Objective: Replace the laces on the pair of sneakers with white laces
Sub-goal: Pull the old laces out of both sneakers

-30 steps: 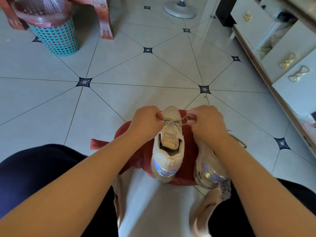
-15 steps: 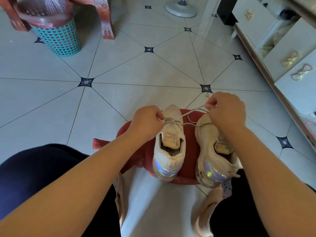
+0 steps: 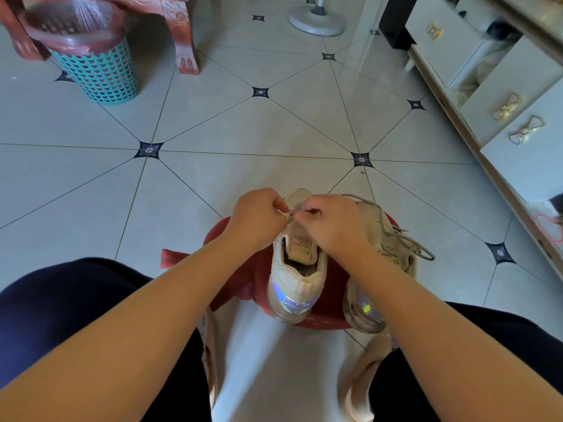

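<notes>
Two off-white sneakers with shiny heel tabs stand side by side on a low red stool (image 3: 262, 275), heels toward me. My left hand (image 3: 259, 219) and my right hand (image 3: 332, 223) are both pinched on the grey lace over the tongue of the left sneaker (image 3: 297, 275), close together near its upper eyelets. The loose grey lace (image 3: 399, 236) trails from my right hand across the right sneaker (image 3: 393, 254) and hangs off its far side. No white laces are visible.
A teal waste basket (image 3: 97, 71) with a pink liner stands at the back left beside a carved wooden leg (image 3: 182, 35). A fan base (image 3: 316, 19) sits at the back. White drawers with gold bow handles (image 3: 518, 123) line the right. My knees frame the stool.
My right hand had pulled the lace out up and to the right, and has come back to the left sneaker's tongue. More loose lace now lies over the right sneaker.
</notes>
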`<state>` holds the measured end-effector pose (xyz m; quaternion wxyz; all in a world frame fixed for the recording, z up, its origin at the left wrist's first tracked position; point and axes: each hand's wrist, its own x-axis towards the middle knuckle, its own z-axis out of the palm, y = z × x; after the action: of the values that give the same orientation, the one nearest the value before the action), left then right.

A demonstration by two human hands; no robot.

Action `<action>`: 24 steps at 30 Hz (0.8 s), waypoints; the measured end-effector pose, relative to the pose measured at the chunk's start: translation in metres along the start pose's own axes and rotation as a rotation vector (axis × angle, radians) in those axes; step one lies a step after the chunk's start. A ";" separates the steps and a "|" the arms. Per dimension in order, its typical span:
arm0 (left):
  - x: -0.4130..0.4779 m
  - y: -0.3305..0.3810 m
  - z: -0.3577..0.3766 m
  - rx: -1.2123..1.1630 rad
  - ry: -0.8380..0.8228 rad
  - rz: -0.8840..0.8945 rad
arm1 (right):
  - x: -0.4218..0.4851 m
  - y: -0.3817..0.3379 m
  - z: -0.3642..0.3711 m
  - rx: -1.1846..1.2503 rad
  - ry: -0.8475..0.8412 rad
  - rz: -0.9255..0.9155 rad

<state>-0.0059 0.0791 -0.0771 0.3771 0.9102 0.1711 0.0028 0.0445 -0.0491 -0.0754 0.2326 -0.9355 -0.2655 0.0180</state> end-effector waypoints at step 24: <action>0.015 0.009 0.016 0.207 -0.037 0.200 | -0.006 0.016 -0.011 -0.016 -0.164 0.242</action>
<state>0.0128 0.0669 -0.0848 0.2820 0.9567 0.0721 0.0056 0.0489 -0.0690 -0.0732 0.1988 -0.9579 -0.1689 0.1203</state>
